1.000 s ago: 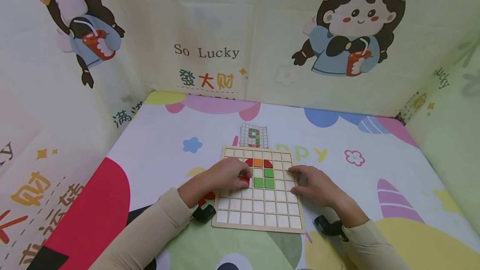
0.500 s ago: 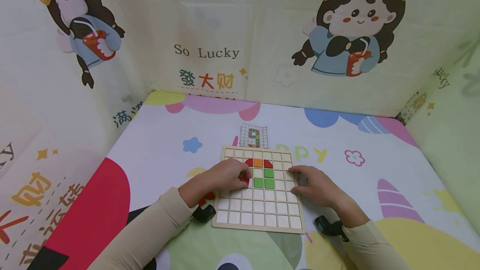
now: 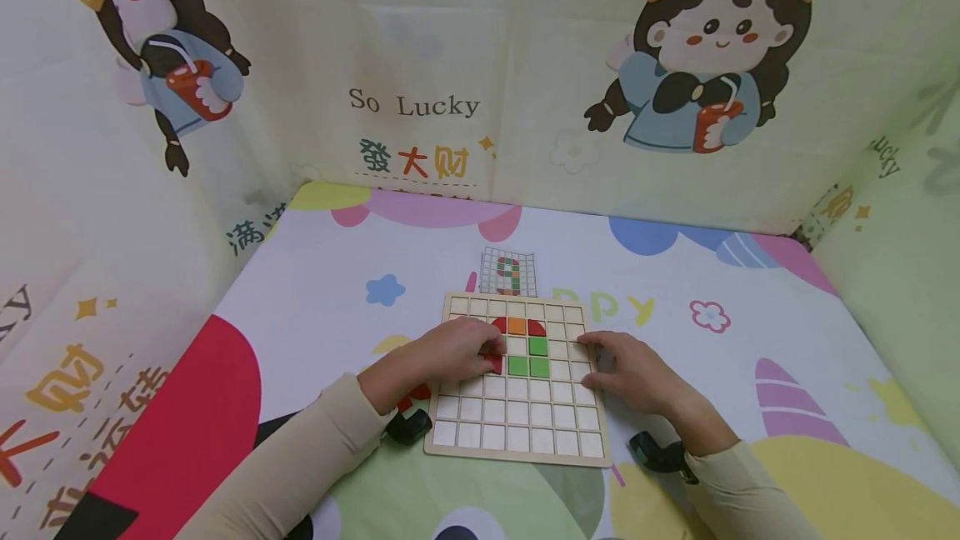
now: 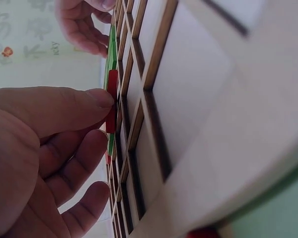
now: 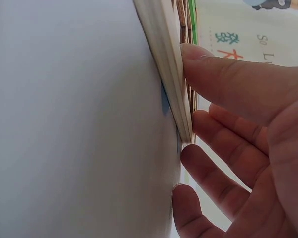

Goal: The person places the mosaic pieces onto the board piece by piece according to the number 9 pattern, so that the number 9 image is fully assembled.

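Observation:
A wooden grid board point(image 3: 517, 455) lies on the table with coloured tiles in some squares. My left hand point(image 3: 453, 348) is over its left middle part, pinching a red tile point(image 4: 112, 82); the thumb presses on the tile's near side, and the fingertips behind it are partly hidden. Beside it sit green tiles point(image 3: 528, 366). Farther up are an orange tile point(image 3: 516, 326) between two rounded red tiles point(image 3: 536, 327) and another green tile point(image 3: 537, 346). My right hand point(image 3: 633, 369) rests on the board's right edge, thumb and fingers apart and loosely bent.
A small printed pattern card point(image 3: 488, 272) lies just beyond the board. Red pieces point(image 3: 422, 392) show partly under my left wrist. Printed cloth walls point(image 3: 525, 107) stand behind and at both sides of the table.
My left hand has shifted very slightly to the right with the red tile. The right hand and the board have stayed where they were.

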Demonstrator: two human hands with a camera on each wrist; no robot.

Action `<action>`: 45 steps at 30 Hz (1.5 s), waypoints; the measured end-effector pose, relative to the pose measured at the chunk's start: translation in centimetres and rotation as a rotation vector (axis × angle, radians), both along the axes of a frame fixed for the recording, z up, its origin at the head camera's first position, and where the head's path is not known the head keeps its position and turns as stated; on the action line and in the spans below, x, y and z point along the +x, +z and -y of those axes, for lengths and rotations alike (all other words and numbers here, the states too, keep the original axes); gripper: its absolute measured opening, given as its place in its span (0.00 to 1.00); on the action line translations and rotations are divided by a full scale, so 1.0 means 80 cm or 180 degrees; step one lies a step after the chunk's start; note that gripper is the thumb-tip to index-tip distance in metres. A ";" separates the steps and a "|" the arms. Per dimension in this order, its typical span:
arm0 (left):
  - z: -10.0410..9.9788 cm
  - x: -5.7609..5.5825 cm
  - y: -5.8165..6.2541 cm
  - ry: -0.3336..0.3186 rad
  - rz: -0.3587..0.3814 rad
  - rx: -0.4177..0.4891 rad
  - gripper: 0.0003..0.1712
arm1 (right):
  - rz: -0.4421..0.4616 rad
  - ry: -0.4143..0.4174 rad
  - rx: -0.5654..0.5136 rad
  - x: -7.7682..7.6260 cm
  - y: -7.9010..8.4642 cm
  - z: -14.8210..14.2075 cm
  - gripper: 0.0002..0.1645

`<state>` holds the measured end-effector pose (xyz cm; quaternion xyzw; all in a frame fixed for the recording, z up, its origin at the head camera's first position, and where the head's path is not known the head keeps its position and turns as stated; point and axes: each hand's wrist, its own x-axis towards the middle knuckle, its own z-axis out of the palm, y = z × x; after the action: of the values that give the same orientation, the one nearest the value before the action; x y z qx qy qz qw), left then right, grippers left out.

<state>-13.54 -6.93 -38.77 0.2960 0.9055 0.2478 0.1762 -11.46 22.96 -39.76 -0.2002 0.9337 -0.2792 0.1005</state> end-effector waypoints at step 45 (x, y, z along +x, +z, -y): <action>0.000 -0.002 0.002 -0.0005 0.0066 0.0111 0.05 | -0.0004 -0.0003 0.0041 0.000 0.001 0.001 0.32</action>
<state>-13.70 -6.96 -38.62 0.2972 0.8989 0.2665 0.1806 -11.46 22.86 -39.67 -0.1993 0.9357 -0.2731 0.1011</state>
